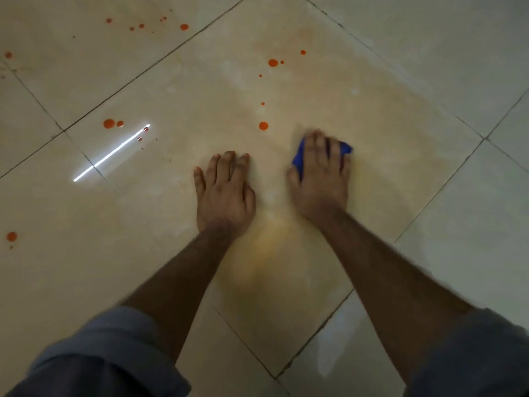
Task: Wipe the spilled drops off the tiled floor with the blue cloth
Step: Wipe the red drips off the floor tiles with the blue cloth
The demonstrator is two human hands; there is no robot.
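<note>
My right hand point(322, 173) lies on top of the blue cloth point(299, 157) and presses it against the tiled floor point(386, 138); only the cloth's edges show beside my fingers. My left hand point(224, 193) rests flat on the floor, fingers straight, holding nothing. Orange-red drops are scattered ahead: one point(263, 126) just left of the cloth, a pair point(273, 63) further off, another pair point(109, 123) to the left and several small ones point(184, 27) at the far left. A faint orange smear point(266, 247) tints the tile between my forearms.
Dark grout lines point(143, 71) cross the cream tiles diagonally. A bright white streak of reflected light point(111, 153) lies on the left tile. One more drop point(11, 236) sits at the left edge. My rolled-up grey sleeves fill the bottom corners.
</note>
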